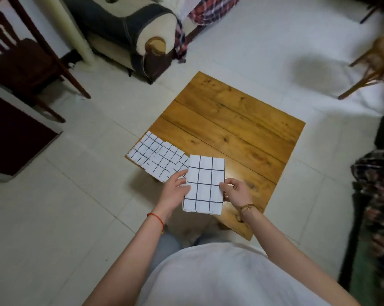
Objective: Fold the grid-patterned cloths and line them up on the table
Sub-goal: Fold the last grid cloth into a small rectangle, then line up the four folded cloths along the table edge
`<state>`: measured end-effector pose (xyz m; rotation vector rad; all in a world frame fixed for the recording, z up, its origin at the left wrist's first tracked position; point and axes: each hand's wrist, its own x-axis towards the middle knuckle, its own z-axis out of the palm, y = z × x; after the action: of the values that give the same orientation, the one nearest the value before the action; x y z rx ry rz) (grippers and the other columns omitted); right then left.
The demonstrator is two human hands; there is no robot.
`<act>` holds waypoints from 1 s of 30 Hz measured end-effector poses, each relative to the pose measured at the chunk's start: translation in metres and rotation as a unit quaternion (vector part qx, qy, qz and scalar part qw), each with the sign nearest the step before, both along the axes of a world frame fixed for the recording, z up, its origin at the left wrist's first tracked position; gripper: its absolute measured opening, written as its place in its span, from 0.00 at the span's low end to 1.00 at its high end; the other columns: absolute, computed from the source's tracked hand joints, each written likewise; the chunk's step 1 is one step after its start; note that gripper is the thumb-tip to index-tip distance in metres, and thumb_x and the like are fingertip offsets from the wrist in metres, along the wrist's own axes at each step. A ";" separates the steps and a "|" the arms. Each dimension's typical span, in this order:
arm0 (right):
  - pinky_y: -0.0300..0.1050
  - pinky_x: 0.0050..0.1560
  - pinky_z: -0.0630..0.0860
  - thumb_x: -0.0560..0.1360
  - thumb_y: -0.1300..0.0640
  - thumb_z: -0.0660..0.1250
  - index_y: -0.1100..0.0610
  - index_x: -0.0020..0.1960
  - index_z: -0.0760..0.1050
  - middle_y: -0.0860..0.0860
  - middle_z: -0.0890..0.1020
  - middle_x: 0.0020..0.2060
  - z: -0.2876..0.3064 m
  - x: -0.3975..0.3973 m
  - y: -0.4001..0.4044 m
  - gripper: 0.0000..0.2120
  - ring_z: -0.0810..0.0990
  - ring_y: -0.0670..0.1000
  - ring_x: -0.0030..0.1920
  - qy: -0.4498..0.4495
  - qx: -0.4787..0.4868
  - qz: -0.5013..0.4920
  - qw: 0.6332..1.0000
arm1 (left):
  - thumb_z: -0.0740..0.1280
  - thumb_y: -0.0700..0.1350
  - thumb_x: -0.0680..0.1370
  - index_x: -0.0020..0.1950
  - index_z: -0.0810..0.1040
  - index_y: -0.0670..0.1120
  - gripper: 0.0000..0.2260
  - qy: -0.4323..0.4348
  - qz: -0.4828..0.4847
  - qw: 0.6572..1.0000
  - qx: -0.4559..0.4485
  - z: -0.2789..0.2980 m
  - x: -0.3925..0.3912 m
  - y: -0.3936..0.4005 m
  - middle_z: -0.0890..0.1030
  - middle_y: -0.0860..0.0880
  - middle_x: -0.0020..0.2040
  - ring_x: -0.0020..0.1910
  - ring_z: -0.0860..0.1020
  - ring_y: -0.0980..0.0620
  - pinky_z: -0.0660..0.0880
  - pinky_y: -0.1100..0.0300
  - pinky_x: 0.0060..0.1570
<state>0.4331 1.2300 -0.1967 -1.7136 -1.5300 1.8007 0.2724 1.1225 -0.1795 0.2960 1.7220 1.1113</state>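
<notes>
A folded white cloth with a black grid (pixel 204 184) is held above the near part of the small wooden table (pixel 230 120). My left hand (pixel 175 191) grips its left edge and my right hand (pixel 236 191) pinches its right edge. On the table's left corner lie two more folded grid cloths, one (pixel 143 147) at the far left and another (pixel 166 163) overlapping it, partly under the held cloth.
A sofa arm (pixel 142 40) with a plaid cloth stands beyond the table. A dark wooden chair (pixel 32 62) is at the left and a light wooden chair (pixel 374 62) at the right. Pale tiled floor surrounds the table.
</notes>
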 end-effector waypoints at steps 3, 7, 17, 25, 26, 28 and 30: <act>0.35 0.28 0.72 0.75 0.63 0.64 0.59 0.39 0.73 0.50 0.78 0.29 -0.006 -0.008 -0.011 0.06 0.76 0.48 0.30 -0.024 -0.001 -0.069 0.997 | 0.64 0.32 0.75 0.69 0.71 0.48 0.24 0.005 -0.076 0.997 -0.021 -0.008 -0.017 0.009 0.78 0.47 0.57 0.56 0.77 0.53 0.76 0.62 0.49; 0.44 0.38 0.75 0.73 0.63 0.64 0.56 0.33 0.73 0.51 0.77 0.28 -0.022 -0.025 -0.031 0.10 0.75 0.52 0.33 -0.067 -0.015 -0.162 0.984 | 0.63 0.33 0.75 0.70 0.69 0.51 0.25 0.000 -0.177 0.983 -0.043 -0.019 -0.037 0.016 0.73 0.46 0.65 0.66 0.72 0.50 0.71 0.53 0.66; 0.40 0.34 0.66 0.73 0.66 0.60 0.52 0.31 0.67 0.49 0.69 0.29 -0.096 -0.064 -0.039 0.15 0.67 0.49 0.33 -0.140 -0.053 -0.306 0.940 | 0.59 0.33 0.77 0.75 0.63 0.49 0.27 -0.013 -0.293 0.952 -0.090 -0.090 -0.060 0.038 0.67 0.44 0.72 0.71 0.66 0.49 0.65 0.51 0.70; 0.41 0.43 0.67 0.72 0.62 0.61 0.52 0.31 0.67 0.46 0.69 0.29 -0.185 -0.067 -0.013 0.13 0.69 0.52 0.36 -0.189 -0.091 -0.287 0.935 | 0.57 0.32 0.78 0.75 0.63 0.48 0.26 -0.024 -0.292 0.950 -0.107 -0.171 -0.066 0.070 0.67 0.47 0.74 0.70 0.68 0.48 0.69 0.50 0.68; 0.42 0.43 0.67 0.72 0.62 0.61 0.52 0.30 0.67 0.46 0.69 0.29 -0.196 -0.066 -0.011 0.13 0.68 0.52 0.37 -0.187 -0.092 -0.290 0.934 | 0.57 0.32 0.78 0.75 0.63 0.48 0.26 -0.024 -0.292 0.950 -0.109 -0.182 -0.066 0.073 0.66 0.47 0.74 0.71 0.68 0.47 0.69 0.51 0.68; 0.43 0.43 0.67 0.72 0.62 0.61 0.51 0.31 0.67 0.47 0.69 0.29 -0.215 -0.065 -0.005 0.13 0.68 0.51 0.36 -0.186 -0.093 -0.288 0.935 | 0.57 0.32 0.78 0.76 0.62 0.48 0.27 -0.026 -0.295 0.949 -0.108 -0.200 -0.065 0.079 0.65 0.47 0.75 0.72 0.67 0.48 0.70 0.53 0.67; 0.43 0.43 0.68 0.73 0.62 0.61 0.51 0.31 0.66 0.47 0.69 0.29 -0.230 -0.063 -0.003 0.13 0.68 0.50 0.34 -0.188 -0.096 -0.276 0.938 | 0.57 0.33 0.79 0.76 0.61 0.48 0.26 -0.024 -0.301 0.947 -0.110 -0.215 -0.063 0.083 0.64 0.48 0.75 0.72 0.65 0.50 0.69 0.56 0.67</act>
<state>0.3697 1.2270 -0.4271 -2.3872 -0.8462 1.4173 0.2091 1.2052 -0.3942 0.5998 1.5397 0.4716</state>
